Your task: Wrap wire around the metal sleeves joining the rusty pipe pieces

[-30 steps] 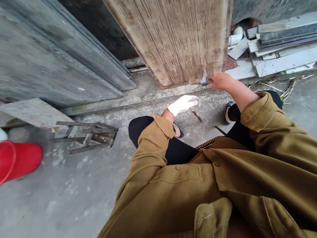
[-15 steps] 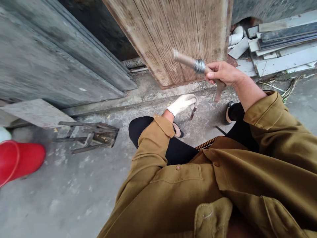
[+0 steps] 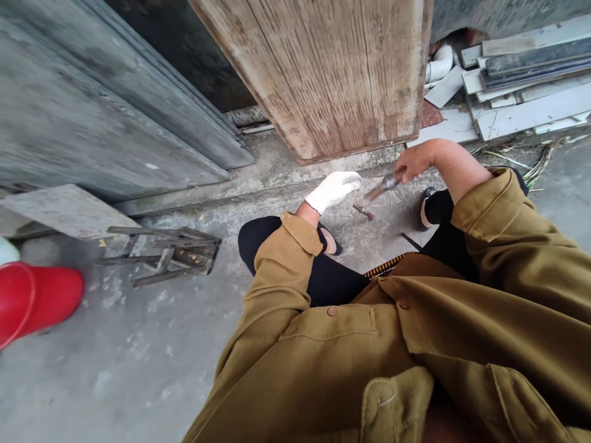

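My left hand (image 3: 335,189), in a white glove, is in front of the foot of the wooden panel, its fingers curled together. Whatever they pinch, if anything, is hidden. Just below the fingertips is a short reddish-brown stick (image 3: 363,211) with something wound around one end. Whether it hangs or lies on the ground I cannot tell. My bare right hand (image 3: 414,161) is closed on a wooden stick (image 3: 379,188) with metal wire wound around it. Motion blurs this stick, and it points down and left toward the short one.
A planked wooden panel (image 3: 323,80) stands ahead. Grey panels (image 3: 106,104) lean at the left, near a small wooden stool (image 3: 170,253) and a red bucket (image 3: 41,301). White boards (image 3: 530,114) are stacked at the right, beside a white pipe (image 3: 441,64).
My right hand has moved down and swung its stick from pointing up-left to pointing down-left. My left hand has shifted slightly left, and the short stick has turned.
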The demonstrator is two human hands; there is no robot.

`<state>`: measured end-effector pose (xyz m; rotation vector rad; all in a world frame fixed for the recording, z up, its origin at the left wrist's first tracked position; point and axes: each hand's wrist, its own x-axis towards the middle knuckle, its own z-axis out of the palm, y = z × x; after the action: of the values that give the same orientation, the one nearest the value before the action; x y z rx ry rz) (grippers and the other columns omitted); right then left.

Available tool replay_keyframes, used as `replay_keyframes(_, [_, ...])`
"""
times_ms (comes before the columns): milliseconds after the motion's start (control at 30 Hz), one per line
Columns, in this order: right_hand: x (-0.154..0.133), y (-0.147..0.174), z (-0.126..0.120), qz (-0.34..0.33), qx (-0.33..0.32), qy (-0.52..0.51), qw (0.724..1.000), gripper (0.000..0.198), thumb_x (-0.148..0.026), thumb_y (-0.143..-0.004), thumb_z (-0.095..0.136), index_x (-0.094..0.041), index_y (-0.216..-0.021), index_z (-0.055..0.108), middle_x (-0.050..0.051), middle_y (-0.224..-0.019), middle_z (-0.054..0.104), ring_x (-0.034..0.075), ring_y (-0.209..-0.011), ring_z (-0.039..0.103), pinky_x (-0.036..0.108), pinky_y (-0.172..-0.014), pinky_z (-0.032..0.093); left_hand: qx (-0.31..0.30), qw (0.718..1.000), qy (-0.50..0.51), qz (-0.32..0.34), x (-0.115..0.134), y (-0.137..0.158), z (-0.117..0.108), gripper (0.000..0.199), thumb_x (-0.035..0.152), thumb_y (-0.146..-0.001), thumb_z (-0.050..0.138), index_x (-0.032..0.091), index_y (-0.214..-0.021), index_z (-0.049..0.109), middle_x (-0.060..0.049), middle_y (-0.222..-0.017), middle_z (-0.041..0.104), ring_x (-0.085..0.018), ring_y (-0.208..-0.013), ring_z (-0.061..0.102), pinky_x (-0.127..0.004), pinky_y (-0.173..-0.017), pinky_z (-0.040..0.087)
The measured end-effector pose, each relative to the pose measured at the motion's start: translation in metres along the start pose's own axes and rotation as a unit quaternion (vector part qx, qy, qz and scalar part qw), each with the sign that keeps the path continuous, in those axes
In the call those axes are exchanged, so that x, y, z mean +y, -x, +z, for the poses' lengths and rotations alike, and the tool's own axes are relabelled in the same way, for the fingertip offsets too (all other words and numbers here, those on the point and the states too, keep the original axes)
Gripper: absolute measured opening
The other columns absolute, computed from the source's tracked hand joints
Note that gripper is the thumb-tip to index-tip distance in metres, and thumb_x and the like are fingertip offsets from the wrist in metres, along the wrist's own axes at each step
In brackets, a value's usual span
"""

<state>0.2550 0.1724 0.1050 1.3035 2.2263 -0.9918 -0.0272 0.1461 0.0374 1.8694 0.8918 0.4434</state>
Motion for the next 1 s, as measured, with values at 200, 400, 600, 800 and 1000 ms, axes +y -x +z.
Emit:
replay_keyframes(200, [-0.010,0.021,-0.012,-0.248,-0.080,-0.203,0.944,0.052,-0.063,-0.084,0.080,-0.015,-0.098,0.069,-0.001,-0.079,0.061,0.011,-0.074,0.055,0.024,-0.071,0.043,0.065,0.994,0.087,-0.031,0.001,-0.003,0.004,0.030,0.044,-0.095,0.067,0.015,-0.086,0.068,-0.005,-0.080,0.069,-0.014,-0.070,0.061,-0.027,-0.070,0.050])
replay_keyframes(400, [-0.004,0.010,-0.012,-0.206,0.274,-0.414,0.843,0.045,-0.060,-0.095,0.069,-0.020,-0.084,0.050,0.001,-0.074,0.055,0.011,-0.070,0.046,0.026,-0.066,0.042,-0.018,0.981,0.185,-0.049,0.012,0.000,0.015,0.038,0.050,-0.096,0.070,0.013,-0.085,0.069,0.000,-0.060,0.056,-0.009,-0.051,0.044,-0.023,-0.050,0.036])
replay_keyframes(600, [-0.003,-0.003,-0.008,0.089,0.254,-0.091,0.959,0.013,-0.023,-0.086,0.077,-0.017,-0.085,0.065,0.009,-0.084,0.065,0.025,-0.094,0.063,0.038,-0.088,0.047,-0.021,0.985,0.168,-0.044,0.017,0.003,0.006,0.036,0.049,-0.093,0.071,0.013,-0.087,0.069,-0.001,-0.064,0.059,-0.009,-0.053,0.044,-0.025,-0.055,0.042])
replay_keyframes(800, [-0.011,0.010,-0.008,-0.017,-0.090,-0.075,0.993,0.014,-0.021,-0.087,0.079,-0.014,-0.099,0.077,0.000,-0.076,0.065,0.015,-0.079,0.061,0.031,-0.085,0.046,0.045,0.991,0.120,-0.041,0.007,0.004,-0.006,0.029,0.041,-0.091,0.069,0.013,-0.082,0.068,-0.005,-0.077,0.068,-0.009,-0.058,0.049,-0.023,-0.056,0.040])
replay_keyframes(1000, [-0.005,0.019,-0.015,-0.160,-0.093,-0.163,0.969,0.043,-0.053,-0.084,0.081,-0.017,-0.105,0.075,-0.001,-0.078,0.063,0.012,-0.075,0.057,0.026,-0.077,0.043,0.074,0.991,0.103,-0.054,0.003,-0.002,-0.004,0.029,0.042,-0.090,0.071,0.013,-0.085,0.070,-0.005,-0.079,0.070,-0.011,-0.064,0.056,-0.023,-0.061,0.046])
